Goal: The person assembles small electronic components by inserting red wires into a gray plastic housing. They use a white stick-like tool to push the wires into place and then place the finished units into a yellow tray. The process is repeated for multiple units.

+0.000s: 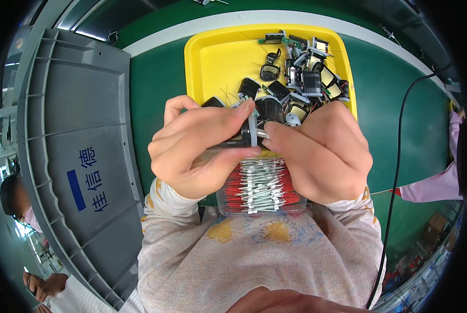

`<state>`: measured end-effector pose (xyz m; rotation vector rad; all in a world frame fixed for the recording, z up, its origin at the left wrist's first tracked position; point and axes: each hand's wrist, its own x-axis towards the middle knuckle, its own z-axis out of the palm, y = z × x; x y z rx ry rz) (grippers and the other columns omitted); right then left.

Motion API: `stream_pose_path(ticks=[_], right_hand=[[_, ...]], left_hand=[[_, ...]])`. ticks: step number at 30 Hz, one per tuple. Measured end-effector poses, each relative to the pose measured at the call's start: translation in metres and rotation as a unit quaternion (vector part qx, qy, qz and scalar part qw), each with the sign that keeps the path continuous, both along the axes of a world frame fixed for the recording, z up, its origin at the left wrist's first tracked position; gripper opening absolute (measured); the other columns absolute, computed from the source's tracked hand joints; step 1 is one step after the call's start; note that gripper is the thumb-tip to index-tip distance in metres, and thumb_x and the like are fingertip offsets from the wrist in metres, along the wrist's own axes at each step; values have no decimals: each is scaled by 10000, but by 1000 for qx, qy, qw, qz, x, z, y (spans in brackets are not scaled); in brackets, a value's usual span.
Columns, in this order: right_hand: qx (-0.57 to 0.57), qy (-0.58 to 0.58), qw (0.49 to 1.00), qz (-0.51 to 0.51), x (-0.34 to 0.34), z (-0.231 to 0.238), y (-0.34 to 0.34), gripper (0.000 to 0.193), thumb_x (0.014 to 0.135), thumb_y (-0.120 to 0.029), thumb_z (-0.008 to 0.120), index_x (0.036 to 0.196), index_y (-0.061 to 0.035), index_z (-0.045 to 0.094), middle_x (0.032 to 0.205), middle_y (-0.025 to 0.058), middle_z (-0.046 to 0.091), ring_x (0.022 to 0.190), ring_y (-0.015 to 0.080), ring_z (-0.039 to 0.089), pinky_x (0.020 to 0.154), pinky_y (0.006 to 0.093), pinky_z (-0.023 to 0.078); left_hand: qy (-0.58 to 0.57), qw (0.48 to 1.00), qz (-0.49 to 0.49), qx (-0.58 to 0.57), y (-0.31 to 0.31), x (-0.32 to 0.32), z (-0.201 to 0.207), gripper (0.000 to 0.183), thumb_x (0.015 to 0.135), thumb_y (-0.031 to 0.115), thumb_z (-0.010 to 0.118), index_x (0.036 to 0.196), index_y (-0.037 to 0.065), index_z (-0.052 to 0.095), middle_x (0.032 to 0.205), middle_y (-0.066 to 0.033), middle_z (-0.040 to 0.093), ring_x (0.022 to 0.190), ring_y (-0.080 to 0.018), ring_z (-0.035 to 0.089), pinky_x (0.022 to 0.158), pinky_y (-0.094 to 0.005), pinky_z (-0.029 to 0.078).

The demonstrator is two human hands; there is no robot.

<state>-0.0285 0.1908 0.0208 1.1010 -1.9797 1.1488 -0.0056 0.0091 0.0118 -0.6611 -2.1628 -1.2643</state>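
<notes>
My left hand (194,143) grips a small black housing with a grey rim (253,130), thumb above and fingers around it. My right hand (327,151) is closed in a pinch on a small silvery cylindrical piece (262,134), which meets the grey-rimmed side of the housing; its exact kind is unclear. Just beyond both hands lies a yellow tray (207,65), with several similar black housings (311,83) heaped mostly on its right side, some with thin wires and green circuit boards. Below the hands, a clear box (225,207) contains many red-and-white wire leads (259,185).
A large grey plastic crate (87,130) stands on its side at the left. Along the right runs a black cable (400,135) over the green table (382,104). Other people show at both edges, including a pink sleeve (431,185) at the right.
</notes>
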Motion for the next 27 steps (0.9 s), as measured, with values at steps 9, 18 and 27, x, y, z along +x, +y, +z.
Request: stream_pose_path(ticks=[9, 18, 27], right_hand=[[-3, -95, 991, 89, -3, 4, 6, 268, 494, -8, 632, 759, 14, 664, 650, 49, 546, 510, 173, 442, 462, 286, 342], [-13, -148, 988, 44, -12, -5, -2, 176, 601, 37, 671, 773, 19, 638, 681, 82, 570, 572, 188, 506, 532, 278, 392], [-151, -352, 921, 76, -19, -8, -7, 124, 715, -9, 664, 835, 8, 634, 786, 82, 613, 764, 154, 619, 626, 239, 520]], left_hand=[[-29, 993, -88, 69, -3, -1, -4, 352, 497, 86, 768, 812, -32, 665, 770, -110, 675, 622, -140, 613, 623, -262, 349], [-84, 993, -32, 75, 0, -8, -10, 363, 509, 35, 771, 852, -25, 667, 785, -103, 678, 621, -128, 602, 631, -254, 363], [-297, 889, -134, 320, 8, -14, -14, 396, 677, -45, 701, 1042, -63, 549, 979, -135, 621, 910, -172, 596, 815, -269, 469]])
